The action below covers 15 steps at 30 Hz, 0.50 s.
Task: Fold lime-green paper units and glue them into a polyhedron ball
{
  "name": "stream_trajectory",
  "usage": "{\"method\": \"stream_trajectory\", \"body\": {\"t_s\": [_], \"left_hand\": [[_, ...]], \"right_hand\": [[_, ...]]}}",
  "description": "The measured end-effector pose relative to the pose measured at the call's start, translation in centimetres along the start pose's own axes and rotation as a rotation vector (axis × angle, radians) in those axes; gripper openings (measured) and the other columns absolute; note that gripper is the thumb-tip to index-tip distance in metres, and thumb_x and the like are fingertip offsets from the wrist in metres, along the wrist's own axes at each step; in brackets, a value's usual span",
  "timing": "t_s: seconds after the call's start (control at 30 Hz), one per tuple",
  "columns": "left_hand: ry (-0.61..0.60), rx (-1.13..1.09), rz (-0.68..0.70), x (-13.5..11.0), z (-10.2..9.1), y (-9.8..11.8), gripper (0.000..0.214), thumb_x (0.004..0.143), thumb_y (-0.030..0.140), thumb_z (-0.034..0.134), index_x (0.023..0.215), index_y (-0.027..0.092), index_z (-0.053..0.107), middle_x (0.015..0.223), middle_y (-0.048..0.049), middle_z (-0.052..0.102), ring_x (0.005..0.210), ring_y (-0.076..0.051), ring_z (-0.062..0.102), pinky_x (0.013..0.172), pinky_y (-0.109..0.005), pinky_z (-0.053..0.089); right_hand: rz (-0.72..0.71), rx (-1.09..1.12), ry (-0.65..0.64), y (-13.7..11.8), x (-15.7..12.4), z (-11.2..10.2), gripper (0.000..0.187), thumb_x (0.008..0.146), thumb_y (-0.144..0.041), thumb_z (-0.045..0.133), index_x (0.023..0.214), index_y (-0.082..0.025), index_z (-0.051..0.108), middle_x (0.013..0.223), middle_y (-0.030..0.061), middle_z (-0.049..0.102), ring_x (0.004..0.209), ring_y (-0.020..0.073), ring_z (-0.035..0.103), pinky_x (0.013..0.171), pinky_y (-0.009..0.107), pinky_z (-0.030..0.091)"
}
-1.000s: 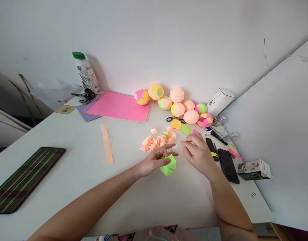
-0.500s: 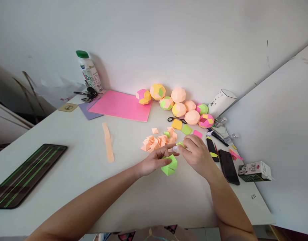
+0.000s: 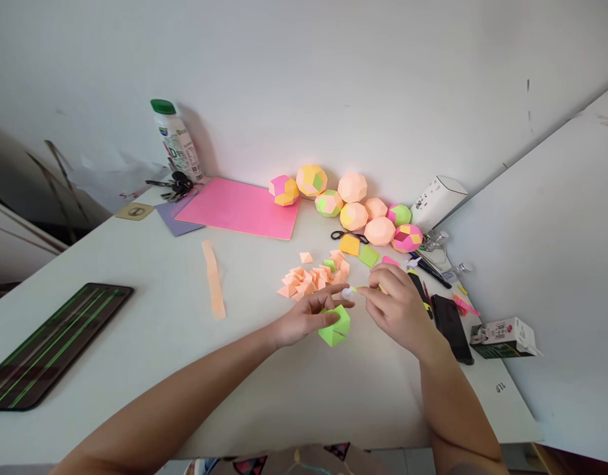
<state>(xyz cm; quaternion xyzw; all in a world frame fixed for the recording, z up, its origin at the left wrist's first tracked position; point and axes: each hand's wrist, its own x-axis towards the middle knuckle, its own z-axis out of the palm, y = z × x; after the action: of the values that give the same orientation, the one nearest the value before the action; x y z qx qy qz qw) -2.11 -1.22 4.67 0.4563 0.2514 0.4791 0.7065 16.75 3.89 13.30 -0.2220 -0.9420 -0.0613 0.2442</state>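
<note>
My left hand [image 3: 304,320] is closed, thumb and fingers round a green folded-paper shape [image 3: 334,328] with flat facets. Between its stretched fingers sits a small white object [image 3: 347,292]; what kind it is I cannot make out. My right hand [image 3: 397,307] pinches a small green paper piece [image 3: 381,288], mostly hidden by the fingers, with its index fingertip close to the white object. Beyond the hands lies a pile of peach folded-paper pieces [image 3: 304,280], one small green piece [image 3: 329,264] among them.
Several paper balls [image 3: 352,188] stand by the wall, scissors [image 3: 348,235] in front. Pink sheets [image 3: 239,208], a peach strip [image 3: 213,280] and a dark tablet-like panel [image 3: 57,346] lie leftward. On the right are a phone [image 3: 451,326], a cutter [image 3: 419,293] and a carton [image 3: 504,338].
My right hand has shifted slightly right and turned, its index finger now extended toward the white object. The green piece it pinches is more hidden. My left hand stays in place.
</note>
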Motion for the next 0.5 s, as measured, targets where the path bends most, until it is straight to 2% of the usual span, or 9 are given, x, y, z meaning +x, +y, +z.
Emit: {"method": "stream_trajectory", "body": {"t_s": [0.2, 0.37, 0.5], "left_hand": [[0.01, 0.007, 0.007, 0.01, -0.06, 0.18, 0.019, 0.081, 0.024, 0.062, 0.069, 0.015, 0.052, 0.151, -0.0079, 0.025, 0.125, -0.033, 0.045, 0.097, -0.047, 0.036], [0.008, 0.006, -0.003, -0.04, -0.09, 0.26, 0.02, 0.082, 0.023, 0.061, 0.068, 0.015, 0.049, 0.15, -0.0084, 0.025, 0.123, -0.032, 0.046, 0.096, -0.047, 0.037], [0.003, 0.006, 0.0, 0.05, -0.18, 0.05, 0.02, 0.082, 0.024, 0.061, 0.069, 0.015, 0.048, 0.151, -0.0077, 0.023, 0.123, -0.032, 0.046, 0.093, -0.045, 0.04]], "right_hand": [[0.267, 0.321, 0.133, 0.11, -0.67, -0.52, 0.021, 0.08, -0.008, 0.052, 0.087, -0.021, 0.067, 0.083, 0.0051, 0.056, 0.081, 0.0186, 0.056, 0.071, 0.034, 0.048], [0.562, 0.639, 0.119, -0.02, -0.68, -0.82, 0.016, 0.08, -0.014, 0.057, 0.086, -0.023, 0.069, 0.083, 0.0041, 0.059, 0.077, 0.0169, 0.057, 0.062, 0.029, 0.048], [0.625, 0.82, 0.156, -0.07, -0.82, -1.1, 0.015, 0.08, -0.017, 0.06, 0.088, -0.024, 0.07, 0.085, 0.0033, 0.058, 0.078, 0.0158, 0.057, 0.063, 0.028, 0.049]]}}
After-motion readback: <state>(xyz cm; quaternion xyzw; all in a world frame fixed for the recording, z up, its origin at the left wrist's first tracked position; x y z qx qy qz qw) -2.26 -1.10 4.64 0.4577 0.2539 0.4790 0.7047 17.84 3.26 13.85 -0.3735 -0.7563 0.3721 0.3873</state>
